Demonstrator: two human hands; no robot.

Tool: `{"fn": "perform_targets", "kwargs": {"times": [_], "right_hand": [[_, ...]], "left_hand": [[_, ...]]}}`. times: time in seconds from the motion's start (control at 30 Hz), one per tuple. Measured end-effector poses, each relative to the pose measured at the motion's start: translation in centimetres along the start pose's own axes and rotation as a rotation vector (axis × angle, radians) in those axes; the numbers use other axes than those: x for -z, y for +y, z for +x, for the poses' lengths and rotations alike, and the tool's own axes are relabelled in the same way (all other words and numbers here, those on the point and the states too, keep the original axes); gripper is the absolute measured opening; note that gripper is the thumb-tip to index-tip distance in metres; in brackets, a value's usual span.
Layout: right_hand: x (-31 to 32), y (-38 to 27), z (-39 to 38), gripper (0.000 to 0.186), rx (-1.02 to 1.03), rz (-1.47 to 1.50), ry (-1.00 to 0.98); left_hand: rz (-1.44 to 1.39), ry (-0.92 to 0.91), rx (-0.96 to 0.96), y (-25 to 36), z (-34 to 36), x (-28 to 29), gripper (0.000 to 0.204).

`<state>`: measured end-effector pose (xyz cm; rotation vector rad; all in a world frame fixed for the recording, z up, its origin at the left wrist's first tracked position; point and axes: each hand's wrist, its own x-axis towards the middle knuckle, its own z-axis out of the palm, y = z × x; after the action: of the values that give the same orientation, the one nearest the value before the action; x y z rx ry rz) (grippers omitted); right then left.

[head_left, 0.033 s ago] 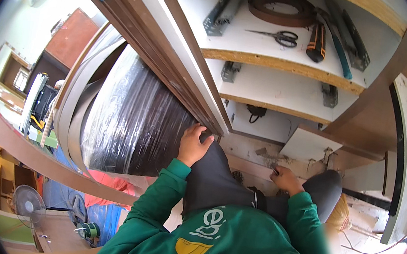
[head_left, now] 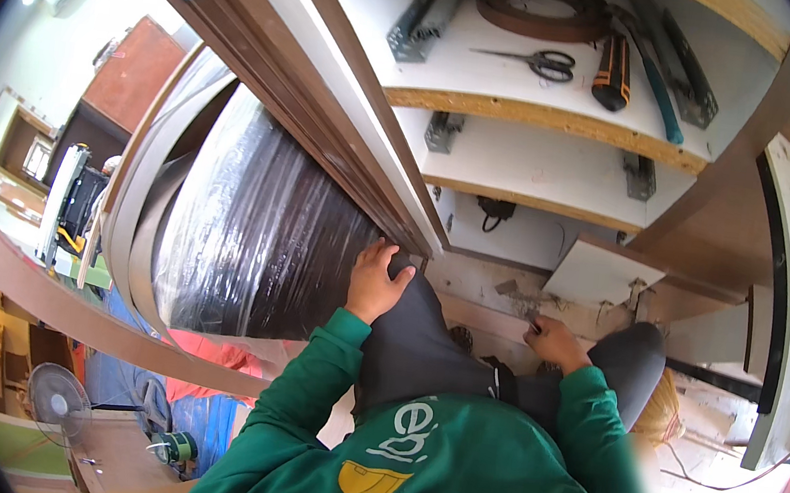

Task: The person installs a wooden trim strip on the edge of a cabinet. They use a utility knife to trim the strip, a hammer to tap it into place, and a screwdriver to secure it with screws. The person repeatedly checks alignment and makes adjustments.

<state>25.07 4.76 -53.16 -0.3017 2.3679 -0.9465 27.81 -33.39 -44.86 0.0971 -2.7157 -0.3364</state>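
My left hand (head_left: 374, 281) rests over my left knee, its fingers spread and gently bent. It holds nothing, and beside it stands a dark panel or stack (head_left: 261, 222) wrapped in clear plastic film. Low between my knees, my right hand (head_left: 554, 344) is closed around a small dark object (head_left: 532, 326); its kind is too small to tell. Beyond that hand, scraps and dust lie on the floor (head_left: 479, 280). A loose white board (head_left: 597, 272) leans at the foot of the open cabinet.
Ahead, a cabinet shelf (head_left: 527, 112) carries scissors (head_left: 542, 64), an orange-and-black utility knife (head_left: 613, 77), a blue-handled hammer (head_left: 660, 99), a coil of brown edging (head_left: 539, 10) and drawer slides (head_left: 415, 25). A brown frame (head_left: 332, 113) rises at left. A fan (head_left: 58, 398) stands far left.
The view has shifted very slightly, so the cabinet and its shelf sit a little further up and left. My hands keep the same places.
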Motion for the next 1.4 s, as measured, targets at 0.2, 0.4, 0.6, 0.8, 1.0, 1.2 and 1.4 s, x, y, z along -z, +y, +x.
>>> {"fn": "perform_targets", "kwargs": {"times": [0.2,0.4,0.6,0.8,1.0,1.2,1.4], "right_hand": [[-0.2,-0.3,0.0,0.030,0.020,-0.014,-0.007],[0.2,-0.7,0.3,0.031,-0.026,-0.015,-0.055],[0.1,-0.7,0.9,0.032,-0.050,-0.035,-0.094],[0.0,-0.5,1.0,0.032,-0.065,-0.035,-0.106],[0.0,-0.5,1.0,0.032,-0.056,-0.044,-0.102],[0.1,-0.6,0.8,0.032,-0.068,-0.034,-0.100],[0.3,-1.0,0.6,0.033,-0.083,-0.032,-0.101]], "left_hand": [[-0.223,-0.226,0.164,-1.7,-1.5,-2.1,0.051],[-0.213,-0.213,0.146,-1.4,-0.8,-1.9,0.050],[-0.222,-0.211,0.161,-1.3,-0.7,-1.8,0.049],[-0.239,-0.218,0.166,-1.3,-0.5,-1.7,0.048],[-0.236,-0.223,0.168,-1.3,-0.5,-1.7,0.047],[-0.236,-0.230,0.176,-1.2,-0.5,-1.6,0.047],[-0.240,-0.213,0.157,-1.2,-0.6,-1.5,0.047]]}}
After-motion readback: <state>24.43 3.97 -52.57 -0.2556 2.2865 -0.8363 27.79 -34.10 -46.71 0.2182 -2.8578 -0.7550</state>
